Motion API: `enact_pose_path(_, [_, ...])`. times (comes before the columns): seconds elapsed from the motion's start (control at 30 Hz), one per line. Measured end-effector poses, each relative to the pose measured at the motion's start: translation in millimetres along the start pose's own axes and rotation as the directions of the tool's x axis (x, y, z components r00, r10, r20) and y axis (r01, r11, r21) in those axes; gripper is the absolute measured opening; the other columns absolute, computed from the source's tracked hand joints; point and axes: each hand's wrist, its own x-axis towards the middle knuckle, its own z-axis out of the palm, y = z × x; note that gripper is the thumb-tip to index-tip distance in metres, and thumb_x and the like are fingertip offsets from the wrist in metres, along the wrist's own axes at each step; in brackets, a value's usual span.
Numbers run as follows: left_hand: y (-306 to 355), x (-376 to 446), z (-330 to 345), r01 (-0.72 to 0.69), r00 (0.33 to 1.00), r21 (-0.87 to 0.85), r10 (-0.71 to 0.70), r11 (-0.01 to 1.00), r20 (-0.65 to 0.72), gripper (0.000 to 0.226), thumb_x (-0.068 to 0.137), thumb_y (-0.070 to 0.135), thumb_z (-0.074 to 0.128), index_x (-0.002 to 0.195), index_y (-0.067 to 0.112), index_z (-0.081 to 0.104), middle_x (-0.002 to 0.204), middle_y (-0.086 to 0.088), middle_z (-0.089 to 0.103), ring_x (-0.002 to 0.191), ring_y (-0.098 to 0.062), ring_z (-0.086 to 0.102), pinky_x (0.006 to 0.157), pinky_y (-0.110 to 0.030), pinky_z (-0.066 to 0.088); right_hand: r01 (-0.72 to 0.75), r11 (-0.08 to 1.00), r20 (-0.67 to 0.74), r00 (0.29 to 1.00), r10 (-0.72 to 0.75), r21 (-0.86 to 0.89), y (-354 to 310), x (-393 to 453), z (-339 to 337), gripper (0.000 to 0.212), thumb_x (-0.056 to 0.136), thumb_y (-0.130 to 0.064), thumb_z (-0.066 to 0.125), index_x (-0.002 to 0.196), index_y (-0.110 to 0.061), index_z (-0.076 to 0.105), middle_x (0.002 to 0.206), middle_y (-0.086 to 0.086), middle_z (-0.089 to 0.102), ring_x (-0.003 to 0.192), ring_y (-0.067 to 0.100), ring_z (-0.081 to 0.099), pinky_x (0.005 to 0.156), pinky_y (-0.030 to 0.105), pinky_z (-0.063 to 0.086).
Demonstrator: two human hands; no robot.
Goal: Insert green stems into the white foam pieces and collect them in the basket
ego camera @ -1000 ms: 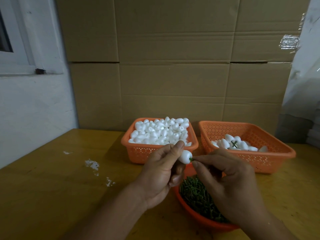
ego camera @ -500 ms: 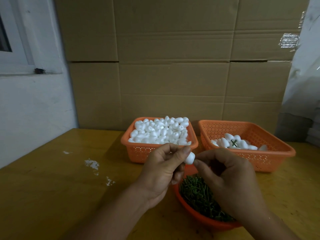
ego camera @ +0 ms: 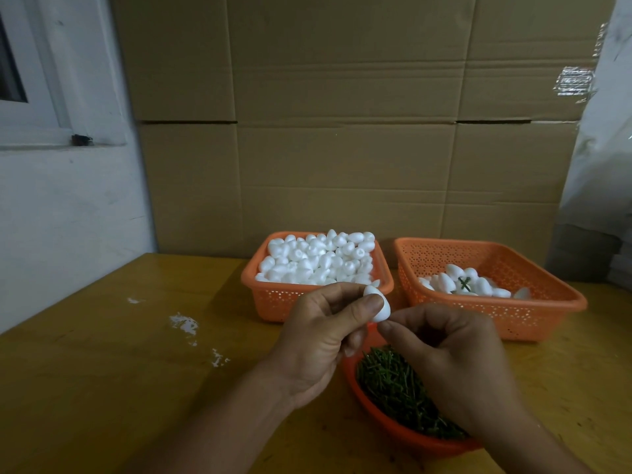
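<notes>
**Foam piece held at both hands, above the stem bowl**

Head view. The left hand (ego camera: 321,340) pinches a white foam piece (ego camera: 379,306) between thumb and curled fingers, above the table's near-centre. The right hand (ego camera: 451,364) has its fingers curled, with thumb and forefinger tips closed against the lower end of the foam piece; whether a stem is between them cannot be told. Directly below the hands, at the near edge, a bowl (ego camera: 383,429) contains green stems (ego camera: 393,384). At the far edge stand two orange baskets: the left basket (ego camera: 273,302) is heaped with foam pieces; the right basket (ego camera: 533,313) holds a few, one showing a green stem (ego camera: 464,283).
</notes>
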Motion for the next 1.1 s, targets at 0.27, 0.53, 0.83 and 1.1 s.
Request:
enact_pose_path(0.27, [-1, -1, 3, -0.093, 0.995, 0.148, 0.099, 0.985, -0.032, 0.023, 0.082, 0.046, 0.073, 0.082, 0.022, 0.076, 0.059, 0.001, 0.050, 0.051, -0.007, 0.044, 0.049, -0.018, 0.037, -0.022, 0.988, 0.011, 1.000, 0.020, 0.153, -3, 0, 3, 0.004, 0.077, -0.034, 0.074, 0.075, -0.037, 0.077, 0.059, -0.002, 0.070, 0.043, 0.001, 0.052, 0.043, 0.015, 0.040])
enact_pose_path(0.53, [0, -4, 10, -0.205, 0.968, 0.308, 0.238, 0.929, -0.074, 0.026, 0.087, 0.051, 0.064, 0.078, 0.026, 0.068, 0.056, 0.010, 0.051, 0.053, -0.004, 0.046, 0.052, -0.016, 0.040, 0.009, 0.958, 0.011, 1.000, -0.013, 0.288, -8, -2, 10, 0.008, 0.077, -0.034, 0.071, 0.073, -0.033, 0.078, 0.060, -0.003, 0.071, 0.045, 0.005, 0.053, 0.044, 0.019, 0.042])
enact_pose_path(0.83, [-1, -6, 13, -0.237, 0.961, 0.333, 0.271, 0.912, -0.058, 0.023, 0.087, 0.048, 0.066, 0.073, 0.029, 0.065, 0.059, 0.013, 0.054, 0.056, 0.001, 0.050, 0.055, -0.013, 0.042, -0.054, 0.946, 0.056, 0.998, 0.038, 0.319, -3, -3, 11, 0.014, 0.075, -0.039, 0.071, 0.072, -0.027, 0.079, 0.061, 0.010, 0.069, 0.048, 0.017, 0.052, 0.046, 0.028, 0.045])
enact_pose_path(1.1, [-7, -5, 14, -0.216, 0.962, 0.347, 0.260, 0.913, -0.083, 0.072, 0.093, 0.069, 0.034, 0.072, 0.005, 0.060, 0.055, -0.004, 0.052, 0.052, -0.012, 0.049, 0.052, -0.021, 0.039, -0.165, 0.913, 0.093, 0.986, 0.141, 0.372, -5, 1, 10, 0.013, 0.075, -0.029, 0.072, 0.077, -0.018, 0.080, 0.064, 0.012, 0.070, 0.052, 0.015, 0.055, 0.049, 0.022, 0.047])
